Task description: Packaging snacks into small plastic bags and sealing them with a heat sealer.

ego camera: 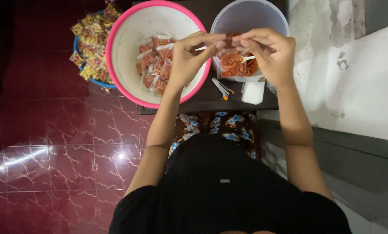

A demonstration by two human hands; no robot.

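My left hand point(189, 58) and my right hand point(267, 52) meet over the low dark table point(202, 102), both pinching the top of a small clear plastic bag point(234, 64) filled with orange snack pieces. The bag hangs in front of a translucent white tub point(246, 19) that holds loose orange snacks and a white spoon point(248, 57). To the left, a white basin with a pink rim point(116, 52) holds several filled small bags of the same orange snack point(153, 65).
A blue bowl point(92, 80) heaped with small bags of yellow snacks sits at the far left on the red marbled floor point(64, 147). A lighter point(221, 89) and a stack of empty clear bags point(253, 92) lie on the table's near edge. A pale wall point(358, 95) stands at right.
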